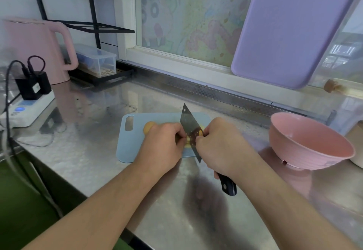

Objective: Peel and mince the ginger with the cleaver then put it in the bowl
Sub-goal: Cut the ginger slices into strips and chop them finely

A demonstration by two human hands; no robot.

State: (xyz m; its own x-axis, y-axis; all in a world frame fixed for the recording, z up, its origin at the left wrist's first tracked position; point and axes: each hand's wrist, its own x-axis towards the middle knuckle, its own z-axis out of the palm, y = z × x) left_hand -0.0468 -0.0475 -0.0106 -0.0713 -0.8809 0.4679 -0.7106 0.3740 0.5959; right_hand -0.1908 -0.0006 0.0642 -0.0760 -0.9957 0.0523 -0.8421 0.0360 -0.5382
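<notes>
Seen from the head camera, a person is standing at a shiny steel bench (94,151), working over a pale blue cutting board (135,120). The left hand (163,143) is pinching a small piece of ginger (187,144), its fingers (179,132) closed round it just above the board. The right hand (222,147) is gripping the cleaver (189,126) high up, fingers wrapped where blade meets handle, the dark handle poking out below the palm. The blade is tilting upright, its edge lying against the ginger between the two hands. A rounder ginger piece (148,128) is resting on the board beside the left hand. A pink bowl (306,143) is sitting well apart to the right, looking empty. This appears to be the peeling step; next, the skin likely needs shaving off in thin careful strokes before any mincing.
</notes>
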